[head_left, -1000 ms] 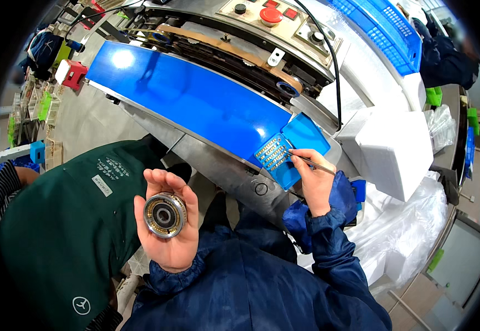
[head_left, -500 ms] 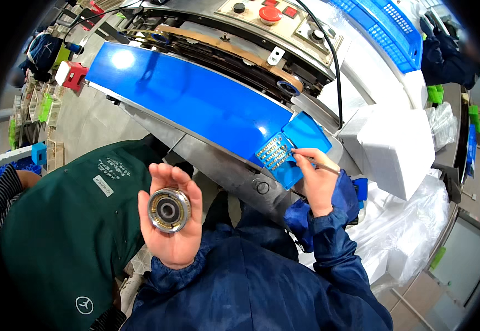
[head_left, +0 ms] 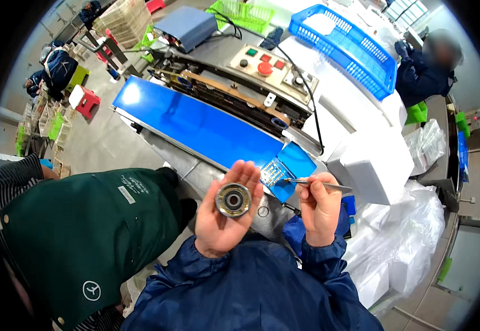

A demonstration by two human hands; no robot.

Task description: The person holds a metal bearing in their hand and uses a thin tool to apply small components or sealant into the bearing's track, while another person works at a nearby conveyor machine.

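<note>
On the upturned palm of my left hand [head_left: 220, 229] lies a round metal ring-shaped part like a bearing [head_left: 233, 199], with a dark centre and a brass-coloured inner ring. Its fingers are stretched out and slightly curled around it. My right hand [head_left: 320, 208] pinches a pair of metal tweezers [head_left: 328, 185], whose tip points left over a small blue case [head_left: 285, 191]. Rows of tiny brass-coloured pieces [head_left: 273, 172] fill the case, and its blue lid [head_left: 299, 159] stands open. Whether the tip holds a piece is too small to tell.
A blue conveyor belt [head_left: 195, 118] runs beyond the case, beside a control panel with a red button [head_left: 264, 68]. White foam blocks [head_left: 375, 165] and clear plastic wrap [head_left: 402, 237] lie at right. A person in a green apron [head_left: 96, 237] is close on my left.
My left hand has moved right with the bearing, close to the case. The tweezers have turned flatter, their tip lower over the case. The view has shifted too.
</note>
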